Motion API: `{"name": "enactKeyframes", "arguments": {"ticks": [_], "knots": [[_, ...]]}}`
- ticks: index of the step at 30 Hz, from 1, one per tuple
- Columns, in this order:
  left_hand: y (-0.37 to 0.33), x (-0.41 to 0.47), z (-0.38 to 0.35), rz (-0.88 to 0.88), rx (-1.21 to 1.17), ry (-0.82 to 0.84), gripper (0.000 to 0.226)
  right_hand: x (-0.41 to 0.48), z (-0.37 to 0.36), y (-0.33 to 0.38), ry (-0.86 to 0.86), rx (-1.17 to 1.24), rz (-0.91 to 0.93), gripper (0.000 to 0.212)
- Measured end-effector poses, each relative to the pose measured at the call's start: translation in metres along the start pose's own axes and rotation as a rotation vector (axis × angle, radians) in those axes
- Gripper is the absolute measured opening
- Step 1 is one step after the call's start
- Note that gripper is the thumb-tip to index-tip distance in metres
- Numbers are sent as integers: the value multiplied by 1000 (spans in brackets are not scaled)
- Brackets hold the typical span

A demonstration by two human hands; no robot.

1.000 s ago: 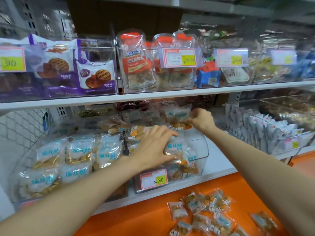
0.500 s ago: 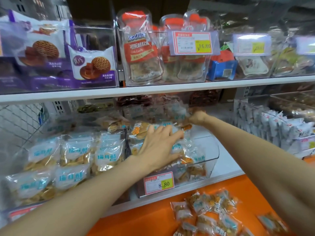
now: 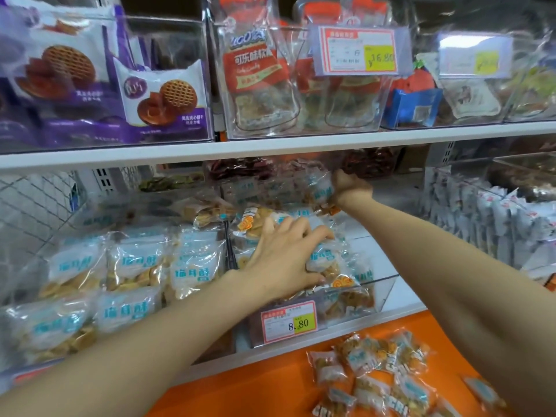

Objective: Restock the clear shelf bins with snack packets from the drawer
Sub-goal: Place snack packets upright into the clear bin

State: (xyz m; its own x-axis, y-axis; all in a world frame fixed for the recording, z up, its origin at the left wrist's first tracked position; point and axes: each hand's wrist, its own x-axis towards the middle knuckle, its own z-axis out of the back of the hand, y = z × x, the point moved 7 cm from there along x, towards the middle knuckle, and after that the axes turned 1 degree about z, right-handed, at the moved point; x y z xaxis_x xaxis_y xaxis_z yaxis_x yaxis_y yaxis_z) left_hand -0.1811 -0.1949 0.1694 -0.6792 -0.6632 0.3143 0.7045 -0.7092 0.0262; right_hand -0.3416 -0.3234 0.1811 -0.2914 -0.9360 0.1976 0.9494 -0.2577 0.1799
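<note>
Left hand (image 3: 279, 260) sits on the pile in the clear bin (image 3: 382, 293), fingers bent over and thumb tucked under one snack packet (image 3: 323, 257): a loose grip, half closed. Right hand (image 3: 350, 188) is past it, deep at the back of the same bin just under the upper shelf (image 3: 270, 147), fist curled round a rear packet (image 3: 320, 191). Read: mid-restock, seating and squaring packets in the bin rather than fetching. Bin looks roughly full toward the left hand, with bare floor along its right wall. Next move probably: let go of both, pull the arms out without dragging the stack forward, then pick from the loose packets (image 3: 370, 377) lying below the hands on the orange table (image 3: 240, 392). Drawer itself isn't identifiable in view. Price tag (image 3: 288, 322) hangs on the bin front, just under the left wrist. Left of that hand, a neighbouring bin (image 3: 129, 266) holds the same packets, with wire mesh (image 3: 36, 203) beyond. Right of the right arm, a bin of white sachets (image 3: 481, 215). Above, purple biscuit packs (image 3: 159, 94) and more clear bins. Shop aisle, edges blurred.
</note>
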Motion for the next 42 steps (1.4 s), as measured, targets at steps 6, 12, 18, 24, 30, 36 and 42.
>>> {"name": "enactKeyframes", "arguments": {"ticks": [6,12,18,24,30,36,42], "knots": [[9,-5,15,58,-139,39,70,-9,-7,-10,174,132,-41,90],[76,-4,28,275,-79,210,88,-34,20,-13,57,173,163,47],[95,10,16,293,-174,414,86,-68,49,-20,-98,534,191,22],[82,14,35,325,-183,168,83,-100,63,-7,18,814,173,23],[25,37,52,278,-177,-2,81,-118,50,3,430,966,100,25],[5,48,38,228,-280,-1,85,-102,78,-64,143,954,-11,15],[-38,55,1,-147,-193,297,27,-101,97,-102,55,958,8,13]]}}
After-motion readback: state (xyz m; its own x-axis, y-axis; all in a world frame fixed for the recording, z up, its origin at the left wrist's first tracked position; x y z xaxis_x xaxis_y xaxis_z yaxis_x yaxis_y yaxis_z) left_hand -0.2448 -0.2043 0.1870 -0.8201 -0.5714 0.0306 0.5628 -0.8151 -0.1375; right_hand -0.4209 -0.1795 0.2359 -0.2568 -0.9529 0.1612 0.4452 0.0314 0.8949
